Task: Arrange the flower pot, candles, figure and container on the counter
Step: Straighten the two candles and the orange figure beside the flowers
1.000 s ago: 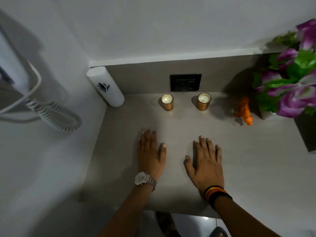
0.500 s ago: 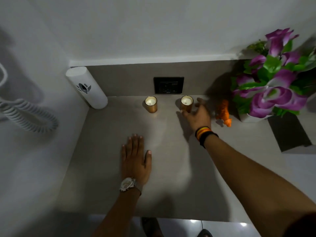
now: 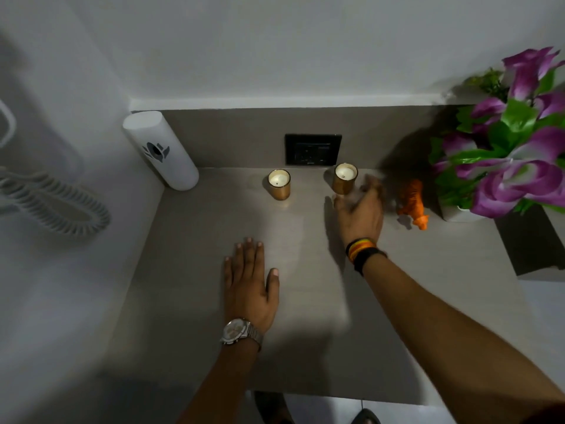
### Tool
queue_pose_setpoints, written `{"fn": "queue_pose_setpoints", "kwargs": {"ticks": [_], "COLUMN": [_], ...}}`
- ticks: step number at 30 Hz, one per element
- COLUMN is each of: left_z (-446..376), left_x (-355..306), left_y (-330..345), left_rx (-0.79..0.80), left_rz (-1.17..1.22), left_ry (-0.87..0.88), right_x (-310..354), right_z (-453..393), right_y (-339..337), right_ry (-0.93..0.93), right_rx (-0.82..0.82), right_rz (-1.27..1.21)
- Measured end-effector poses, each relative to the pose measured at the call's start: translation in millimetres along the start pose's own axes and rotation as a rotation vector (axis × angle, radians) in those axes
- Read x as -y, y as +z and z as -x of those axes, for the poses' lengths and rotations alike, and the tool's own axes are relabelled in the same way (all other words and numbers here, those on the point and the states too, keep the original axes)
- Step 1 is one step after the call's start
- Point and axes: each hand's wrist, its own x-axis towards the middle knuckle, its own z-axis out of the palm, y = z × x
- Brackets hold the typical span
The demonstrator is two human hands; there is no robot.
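Two small gold candles stand at the back of the grey counter [image 3: 198, 301]: the left candle [image 3: 278, 185] and the right candle [image 3: 345, 178]. My right hand [image 3: 360, 212] is blurred just in front of and to the right of the right candle, fingers spread; I cannot tell if it touches it. My left hand [image 3: 249, 283] lies flat on the counter, holding nothing. A white cylindrical container [image 3: 160, 151] leans in the back left corner. An orange animal figure [image 3: 412, 203] stands next to the white flower pot [image 3: 455, 213] with purple flowers [image 3: 516, 154] at the right.
A black wall socket [image 3: 313, 149] sits behind the candles. A coiled white cord [image 3: 52, 206] hangs on the left wall. A dark recess [image 3: 532, 243] cuts into the counter in front of the pot. The counter's front edge runs below my forearms.
My right hand left the counter and reached forward to the right candle, where it now hovers. My left hand stayed flat. The view shifted slightly.
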Motion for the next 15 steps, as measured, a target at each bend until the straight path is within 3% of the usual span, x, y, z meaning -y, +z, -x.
{"fn": "queue_pose_setpoints", "kwargs": {"ticks": [2, 5, 8, 15], "left_z": [-0.3, 0.3, 0.9, -0.1], "left_x": [-0.9, -0.7, -0.7, -0.7], "left_y": [-1.0, -1.8, -1.1, -0.5], "left_rx": [0.017, 0.015, 0.005, 0.014], "left_rz": [-0.008, -0.022, -0.029, -0.003], "left_ry": [-0.006, -0.004, -0.007, -0.003], "right_x": [4.2, 19.6, 38.8, 49.7], "right_z": [30.2, 40.0, 21.0, -11.2], "right_y": [8.5, 30.3, 51.7, 73.0], "right_ry": [-0.141, -0.272, -0.239, -0.196], "right_rx": [0.030, 0.260, 0.367, 0.368], "right_rz": [-0.008, 0.031, 0.065, 0.119]}}
